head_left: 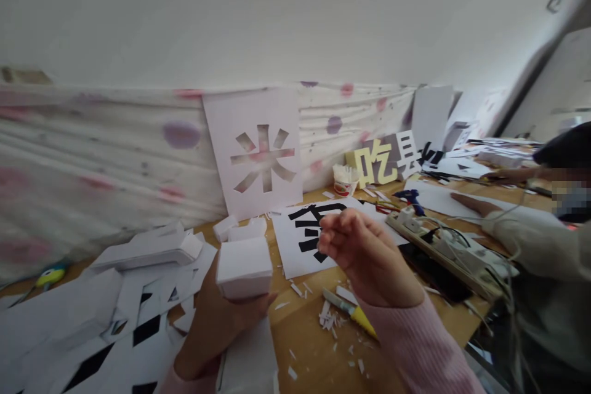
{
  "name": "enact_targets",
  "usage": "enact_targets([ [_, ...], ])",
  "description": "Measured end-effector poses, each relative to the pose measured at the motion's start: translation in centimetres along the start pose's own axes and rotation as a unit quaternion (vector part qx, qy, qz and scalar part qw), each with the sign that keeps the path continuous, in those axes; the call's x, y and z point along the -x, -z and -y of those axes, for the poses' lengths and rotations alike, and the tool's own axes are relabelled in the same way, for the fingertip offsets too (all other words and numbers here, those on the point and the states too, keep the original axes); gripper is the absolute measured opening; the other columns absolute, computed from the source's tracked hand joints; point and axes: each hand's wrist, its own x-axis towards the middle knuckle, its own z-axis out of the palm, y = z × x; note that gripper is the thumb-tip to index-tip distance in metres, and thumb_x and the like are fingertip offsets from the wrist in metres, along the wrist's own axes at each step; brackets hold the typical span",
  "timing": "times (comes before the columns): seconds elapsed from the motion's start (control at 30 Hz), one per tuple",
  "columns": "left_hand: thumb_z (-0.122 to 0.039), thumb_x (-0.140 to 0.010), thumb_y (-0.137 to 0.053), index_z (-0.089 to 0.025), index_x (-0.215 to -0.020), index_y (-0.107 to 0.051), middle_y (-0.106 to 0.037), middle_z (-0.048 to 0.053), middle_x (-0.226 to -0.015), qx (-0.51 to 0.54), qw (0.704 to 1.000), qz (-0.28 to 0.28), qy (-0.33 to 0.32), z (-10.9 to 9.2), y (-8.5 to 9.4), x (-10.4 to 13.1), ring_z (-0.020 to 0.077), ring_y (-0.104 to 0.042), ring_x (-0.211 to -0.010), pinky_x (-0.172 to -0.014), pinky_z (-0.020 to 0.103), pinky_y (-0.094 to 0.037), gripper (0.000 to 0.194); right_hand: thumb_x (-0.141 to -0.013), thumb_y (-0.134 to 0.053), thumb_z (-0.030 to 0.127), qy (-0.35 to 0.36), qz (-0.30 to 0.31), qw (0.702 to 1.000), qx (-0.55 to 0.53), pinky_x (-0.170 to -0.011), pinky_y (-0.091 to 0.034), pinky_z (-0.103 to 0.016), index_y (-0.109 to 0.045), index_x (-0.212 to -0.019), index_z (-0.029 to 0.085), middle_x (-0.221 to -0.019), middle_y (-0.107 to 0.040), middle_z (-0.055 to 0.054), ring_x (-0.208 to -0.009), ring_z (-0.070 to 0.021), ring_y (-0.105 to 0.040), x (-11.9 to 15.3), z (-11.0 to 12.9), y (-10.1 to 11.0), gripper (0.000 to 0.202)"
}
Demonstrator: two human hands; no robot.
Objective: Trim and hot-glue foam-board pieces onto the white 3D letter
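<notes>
My left hand (221, 320) is wrapped round a white boxy piece (244, 268) that looks like foam board, its end facing away from me. A longer white part (252, 357) extends below it towards me; I cannot tell whether the two are joined. My right hand (369, 258) is raised over the table with its fingers curled together, and I see nothing in them. Behind it lies a white sheet (290, 265) with a bold black character, partly hidden by that hand. A yellow-handled cutter (362, 320) rests beneath my right wrist among white scraps (329, 319).
A white board (217, 154) with a cut-out character leans on the wall covering. Built-up letters (378, 160) and a paper cup (345, 181) stand behind. A glue gun (410, 200) and power strips (443, 252) lie right, near another person's sleeve (521, 228). White offcuts (148, 252) cover the left.
</notes>
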Motion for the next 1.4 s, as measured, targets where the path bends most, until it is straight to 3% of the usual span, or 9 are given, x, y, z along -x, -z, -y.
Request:
enact_targets([
  [0.23, -0.041, -0.052, -0.086, -0.022, -0.105, -0.063, -0.075, 0.006, -0.1, 0.003, 1.0, 0.015, -0.004, -0.7, 0.1, 0.1, 0.0298, -0.071, -0.089, -0.082, 0.043, -0.06, 0.061, -0.071, -0.084, 0.043, -0.068, -0.04, 0.991, -0.11, -0.047, -0.042, -0.019, -0.043, -0.056, 0.02, -0.05, -0.04, 0.01, -0.041, -0.0046, -0.035, -0.4, -2.3, 1.0, 0.05],
  [0.4, -0.04, -0.054, -0.084, -0.022, -0.108, -0.06, -0.075, 0.004, -0.098, 0.019, 0.999, 0.034, 0.016, -1.0, 0.0, 0.1, 0.0274, -0.071, -0.087, -0.076, 0.038, -0.061, 0.061, -0.08, -0.074, 0.043, -0.081, -0.055, 0.99, -0.102, -0.036, -0.027, -0.017, -0.02, -0.048, 0.023, -0.039, -0.017, 0.014, -0.033, -0.0028, -0.012, 0.2, -3.1, 1.5, 0.066],
  [0.5, -0.04, -0.055, -0.084, -0.022, -0.102, -0.06, -0.075, 0.003, -0.091, 0.007, 1.0, 0.025, 0.01, -1.0, 0.0, 0.2, 0.0251, -0.071, -0.08, -0.071, 0.035, -0.06, 0.056, -0.082, -0.072, 0.049, -0.083, -0.073, 0.991, -0.08, -0.033, -0.025, -0.017, -0.024, -0.044, 0.023, -0.035, -0.02, 0.013, -0.03, -0.0025, -0.014, 0.4, -3.6, 2.5, 0.067],
  [0.67, -0.037, -0.054, -0.083, -0.021, -0.105, -0.062, -0.074, 0.002, -0.088, -0.003, 1.0, 0.028, 0.009, -1.1, 0.1, 0.2, 0.023, -0.069, -0.076, -0.067, 0.033, -0.058, 0.057, -0.067, -0.088, 0.039, -0.067, -0.132, 0.989, -0.027, -0.036, -0.033, -0.014, -0.062, -0.073, 0.017, -0.057, -0.061, 0.006, -0.038, -0.0024, -0.039, 0.8, -4.3, 4.4, 0.034],
  [0.83, -0.04, -0.057, -0.082, -0.019, -0.101, -0.062, -0.074, 0.003, -0.086, -0.021, 0.998, 0.049, 0.012, -0.5, 0.5, -0.1, 0.0229, -0.068, -0.075, -0.065, 0.033, -0.057, 0.053, -0.069, -0.075, 0.065, -0.084, -0.147, 0.985, 0.022, -0.024, -0.015, -0.018, -0.046, -0.056, 0.024, -0.031, -0.024, 0.015, -0.025, -0.0044, -0.013, 2.1, -5.0, 6.0, 0.053],
  [0.93, -0.042, -0.057, -0.082, -0.018, -0.095, -0.063, -0.073, 0.004, -0.084, -0.037, 0.998, 0.042, 0.014, -0.3, 0.6, -0.1, 0.0234, -0.068, -0.075, -0.067, 0.034, -0.057, 0.048, -0.08, -0.054, 0.076, -0.082, -0.151, 0.982, 0.076, -0.027, -0.025, -0.02, -0.028, -0.041, 0.025, -0.027, -0.024, 0.01, -0.024, -0.0059, -0.024, 2.7, -5.1, 6.6, 0.069],
  [1.07, -0.043, -0.057, -0.082, -0.019, -0.093, -0.062, -0.074, 0.005, -0.088, -0.02, 0.999, 0.036, 0.028, -0.8, 0.3, 0.3, 0.0257, -0.07, -0.08, -0.073, 0.037, -0.058, 0.048, -0.074, -0.079, 0.051, -0.064, -0.113, 0.978, 0.16, -0.062, -0.054, -0.025, -0.066, -0.057, 0.02, -0.072, -0.075, -0.006, -0.071, -0.0162, -0.07, 2.6, -4.6, 6.1, 0.038],
  [1.2, -0.041, -0.056, -0.084, -0.02, -0.109, -0.058, -0.073, 0.008, -0.103, 0.022, 0.999, 0.027, 0.031, -0.9, -0.1, 0.6, 0.0281, -0.071, -0.09, -0.079, 0.041, -0.06, 0.062, -0.06, -0.091, 0.037, -0.055, -0.015, 0.979, 0.194, -0.09, -0.053, -0.04, -0.068, -0.116, 0.026, -0.12, -0.072, -0.009, -0.111, -0.0253, -0.066, 2.0, -5.0, 3.1, 0.062],
  [1.4, -0.042, -0.062, -0.085, -0.027, -0.114, -0.054, -0.07, 0.004, -0.102, 0.024, 1.0, -0.015, -0.008, 1.0, -0.7, 0.7, 0.0258, -0.07, -0.087, -0.074, 0.039, -0.062, 0.062, -0.072, -0.083, 0.042, 0.077, 0.08, 0.935, 0.337, -0.099, -0.047, -0.043, -0.062, -0.124, 0.024, -0.122, -0.069, -0.011, -0.115, -0.028, -0.062, 0.7, -7.0, -1.0, 0.059],
])
